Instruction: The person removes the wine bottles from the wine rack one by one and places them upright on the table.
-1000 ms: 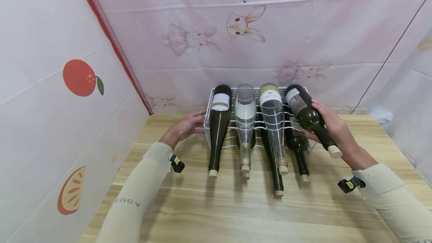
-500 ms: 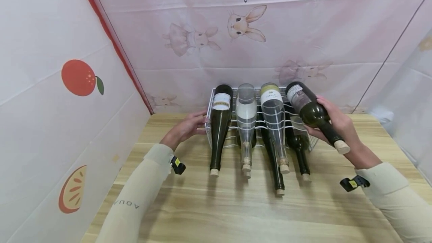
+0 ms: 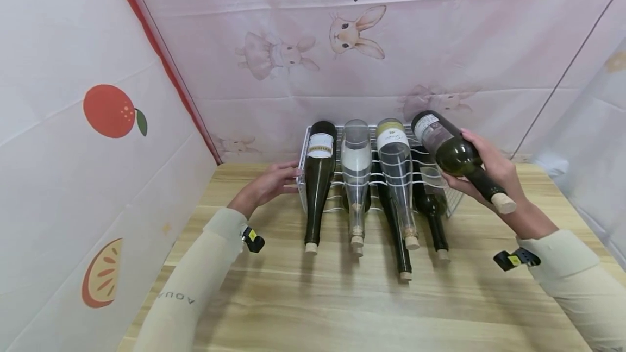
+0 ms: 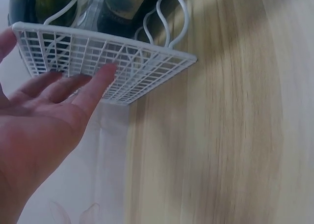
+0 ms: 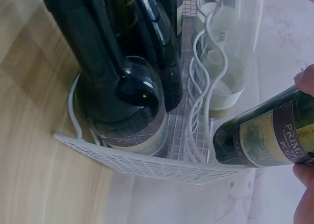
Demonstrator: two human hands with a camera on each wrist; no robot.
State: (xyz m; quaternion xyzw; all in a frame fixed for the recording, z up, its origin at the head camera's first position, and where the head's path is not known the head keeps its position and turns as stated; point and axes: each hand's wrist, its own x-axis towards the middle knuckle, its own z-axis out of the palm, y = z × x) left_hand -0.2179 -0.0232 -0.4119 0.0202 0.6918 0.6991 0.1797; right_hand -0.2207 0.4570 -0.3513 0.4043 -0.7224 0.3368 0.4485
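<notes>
My right hand (image 3: 494, 170) grips a dark green wine bottle (image 3: 452, 151) over the right end of a white wire wine rack (image 3: 302, 192). The bottle is tilted, its corked neck towards the front right. In the right wrist view, the base of this wine bottle (image 5: 265, 135) is close to the wavy top wires, at the rack's mesh end panel (image 5: 142, 170). My left hand (image 3: 269, 183) rests on the opposite end. In the left wrist view, extended fingers (image 4: 91, 94) lie against the mesh, with the thumb by its upper rim.
The upper tier bears a dark labelled bottle (image 3: 319, 189) and two clear bottles, one in the middle (image 3: 356, 162) and one further right (image 3: 395, 159). Several corked bottles, including a dark one (image 3: 432, 205), lie below. A pink bunny-print sheet (image 3: 293, 4) hangs close behind.
My right hand has moved rightward with the wine bottle, and the corked neck has swung outward to the right and up. My left hand stays against the rack.
</notes>
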